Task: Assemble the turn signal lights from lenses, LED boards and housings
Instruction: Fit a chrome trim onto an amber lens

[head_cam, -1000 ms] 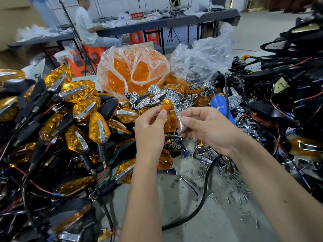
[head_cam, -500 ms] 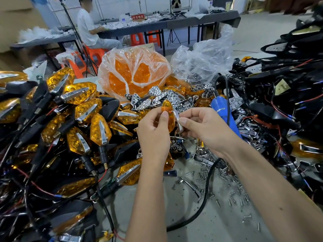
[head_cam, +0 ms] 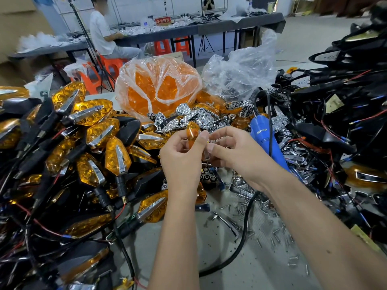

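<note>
My left hand pinches an amber lens upright above the table's middle. My right hand touches the lens's right edge and holds a small chrome trim piece between the fingers, mostly hidden. A heap of finished amber turn signals with black housings and wires fills the left. Chrome reflector pieces lie behind my hands. Black housings with wires pile up on the right.
A clear bag of amber lenses and a second clear bag stand at the back. A blue electric screwdriver with a black cable lies right of my hands. Loose screws scatter over the grey table. A seated person works behind.
Both hands have stayed at the same spot. My fingers have shifted on the lens and the right hand has closed in on its edge, covering the chrome piece more.
</note>
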Action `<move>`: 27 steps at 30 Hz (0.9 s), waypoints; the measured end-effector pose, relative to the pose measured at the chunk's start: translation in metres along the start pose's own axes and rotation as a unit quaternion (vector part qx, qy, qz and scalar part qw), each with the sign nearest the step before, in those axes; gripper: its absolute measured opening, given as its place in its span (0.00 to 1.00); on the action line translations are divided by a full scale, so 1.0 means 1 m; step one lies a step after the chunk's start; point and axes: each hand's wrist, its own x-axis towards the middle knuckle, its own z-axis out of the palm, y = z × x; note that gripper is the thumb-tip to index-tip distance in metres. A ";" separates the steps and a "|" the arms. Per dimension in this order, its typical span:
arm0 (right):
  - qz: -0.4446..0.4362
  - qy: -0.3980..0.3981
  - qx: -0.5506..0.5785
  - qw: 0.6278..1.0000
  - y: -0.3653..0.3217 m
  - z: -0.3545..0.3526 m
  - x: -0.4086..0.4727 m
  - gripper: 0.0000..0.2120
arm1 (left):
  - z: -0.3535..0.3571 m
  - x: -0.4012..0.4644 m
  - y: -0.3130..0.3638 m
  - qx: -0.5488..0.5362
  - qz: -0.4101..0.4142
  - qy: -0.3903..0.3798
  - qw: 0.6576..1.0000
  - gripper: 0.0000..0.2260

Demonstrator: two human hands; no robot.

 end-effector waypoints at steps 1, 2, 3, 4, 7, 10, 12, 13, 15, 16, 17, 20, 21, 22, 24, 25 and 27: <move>0.006 -0.007 0.003 1.000 0.000 0.000 0.000 0.12 | -0.001 0.001 0.001 -0.008 -0.007 -0.007 1.000 0.03; 0.012 -0.016 0.005 1.000 0.000 0.000 0.001 0.12 | -0.002 0.001 0.002 -0.019 -0.015 -0.014 1.000 0.03; 0.017 -0.024 0.005 1.000 0.001 -0.001 0.001 0.11 | -0.002 0.001 0.003 -0.030 -0.024 -0.019 0.999 0.02; 0.021 -0.032 0.005 0.999 0.000 -0.001 0.001 0.10 | -0.002 0.001 0.004 -0.038 -0.034 -0.020 0.998 0.02; 0.028 -0.046 -0.001 0.999 0.000 -0.003 0.000 0.06 | 0.001 0.001 0.006 -0.076 -0.081 0.012 0.994 0.02; 0.025 -0.043 -0.014 0.999 0.001 -0.003 -0.002 0.09 | 0.005 0.000 0.006 -0.111 -0.118 0.037 0.986 0.02; 0.016 -0.045 -0.001 0.999 0.002 -0.003 -0.002 0.08 | 0.006 0.000 0.005 -0.123 -0.125 0.046 0.984 0.03; 0.009 -0.042 0.007 0.999 0.002 -0.003 -0.001 0.07 | 0.007 0.000 0.005 -0.127 -0.124 0.049 0.983 0.04; 0.001 -0.031 0.025 0.999 0.002 -0.004 -0.001 0.06 | 0.007 0.000 0.005 -0.128 -0.119 0.050 0.983 0.06; -0.001 -0.027 0.035 0.999 0.003 -0.005 -0.001 0.08 | 0.007 0.000 0.004 -0.128 -0.119 0.047 0.983 0.07; -0.001 -0.028 0.045 0.999 0.003 -0.005 -0.001 0.10 | 0.007 0.000 0.004 -0.131 -0.121 0.041 0.983 0.07; -0.007 -0.031 0.056 0.998 0.002 -0.006 -0.001 0.11 | 0.005 0.000 0.003 -0.144 -0.133 0.022 0.980 0.07; -0.011 -0.032 0.053 0.998 0.001 -0.006 -0.001 0.12 | 0.004 0.001 0.002 -0.145 -0.133 0.018 0.980 0.08; -0.015 -0.033 0.050 0.998 0.001 -0.006 -0.002 0.12 | 0.004 0.001 0.002 -0.144 -0.133 0.015 0.981 0.09; -0.027 -0.031 0.043 0.998 0.002 -0.006 -0.002 0.12 | 0.002 0.001 0.003 -0.148 -0.133 0.006 0.980 0.13; -0.033 -0.025 0.039 0.998 0.002 -0.006 -0.002 0.12 | 0.001 0.001 0.003 -0.150 -0.136 -0.002 0.979 0.14; -0.045 -0.012 0.030 0.998 0.001 -0.007 -0.002 0.11 | 0.001 0.001 0.004 -0.148 -0.137 -0.017 0.979 0.14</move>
